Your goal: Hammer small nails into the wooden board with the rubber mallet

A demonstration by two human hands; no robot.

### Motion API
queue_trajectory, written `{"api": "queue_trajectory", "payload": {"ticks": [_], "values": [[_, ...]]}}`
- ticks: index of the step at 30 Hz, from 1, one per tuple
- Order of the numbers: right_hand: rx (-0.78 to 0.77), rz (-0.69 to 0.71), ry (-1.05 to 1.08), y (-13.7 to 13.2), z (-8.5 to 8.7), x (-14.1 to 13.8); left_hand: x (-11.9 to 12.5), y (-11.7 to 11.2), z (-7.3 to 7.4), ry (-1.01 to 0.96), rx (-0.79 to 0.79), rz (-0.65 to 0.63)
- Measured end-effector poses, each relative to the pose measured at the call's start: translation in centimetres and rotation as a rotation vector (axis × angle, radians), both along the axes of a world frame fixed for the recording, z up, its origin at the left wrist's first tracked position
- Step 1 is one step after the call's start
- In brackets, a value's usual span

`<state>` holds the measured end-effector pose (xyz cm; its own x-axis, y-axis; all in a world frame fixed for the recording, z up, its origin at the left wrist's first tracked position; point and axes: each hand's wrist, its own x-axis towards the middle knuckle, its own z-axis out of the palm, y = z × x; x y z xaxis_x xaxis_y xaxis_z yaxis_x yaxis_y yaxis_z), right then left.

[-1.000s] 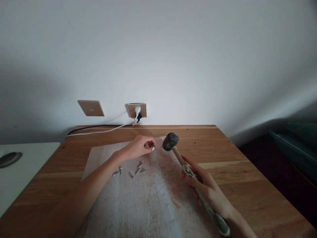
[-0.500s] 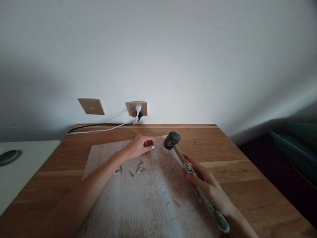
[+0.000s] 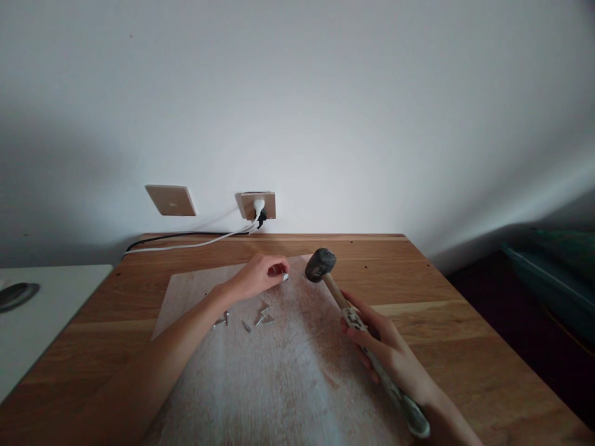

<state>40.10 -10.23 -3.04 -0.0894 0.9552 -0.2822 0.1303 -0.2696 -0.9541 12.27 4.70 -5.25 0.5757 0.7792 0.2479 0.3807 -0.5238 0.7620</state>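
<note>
A mallet point(image 3: 320, 265) with a dark head and a wooden handle is gripped in my right hand point(image 3: 379, 337), fingers wrapped round the light-and-dark taped part. Its head hangs over the far right part of a worn, whitish board point(image 3: 260, 384). My left hand point(image 3: 263, 274) is pinched closed at the far side of this board, just left of the mallet head. A small white spot shows at its thumb tip; what the fingers hold is too small to make out. Several short silver nails or screws point(image 3: 260, 319) lie on the board nearer to me, below the left hand.
The board rests on a wooden table point(image 3: 432, 334) against a white wall. A wall socket point(image 3: 267, 204) holds plugs, with white and black cables point(image 3: 195, 243) along the table's back edge. At left stands a white surface point(image 3: 60, 310) with a dark oval on it.
Both hands keep their grip and place almost unchanged. The mallet head has shifted only very slightly to the left, along with a small shift of the whole view.
</note>
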Motion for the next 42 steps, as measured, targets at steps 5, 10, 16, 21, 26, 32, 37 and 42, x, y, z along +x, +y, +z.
{"api": "queue_trajectory", "payload": {"ticks": [5, 10, 16, 21, 26, 32, 37, 42], "values": [[-0.004, -0.019, 0.007, -0.1, -0.1, 0.0, -0.1, 0.2, -0.2, 0.026, -0.008, -0.008], [-0.009, -0.026, 0.026, -0.3, -0.5, 0.1, 0.0, 0.2, -0.5, 0.031, 0.020, -0.027], [0.028, -0.038, 0.052, 0.0, 0.1, -0.4, 0.3, 0.0, -0.4, 0.025, 0.090, -0.019], [0.072, -0.045, 0.035, 0.5, 2.7, -2.0, 0.3, 0.0, -0.5, 0.015, 0.025, -0.011], [0.111, -0.014, 0.024, 0.8, 2.7, -3.7, 0.4, 0.1, -0.8, -0.056, -0.073, 0.042], [0.111, 0.057, -0.029, 0.0, 0.0, -3.6, 0.5, 0.2, -1.3, -0.064, -0.073, 0.092], [0.099, 0.021, 0.016, -0.1, 0.1, -3.4, 0.6, 0.3, -1.5, -0.077, -0.104, 0.076], [0.104, 0.022, 0.024, 0.0, 0.1, -3.3, 0.6, 0.2, -1.3, -0.043, -0.059, 0.066]]}}
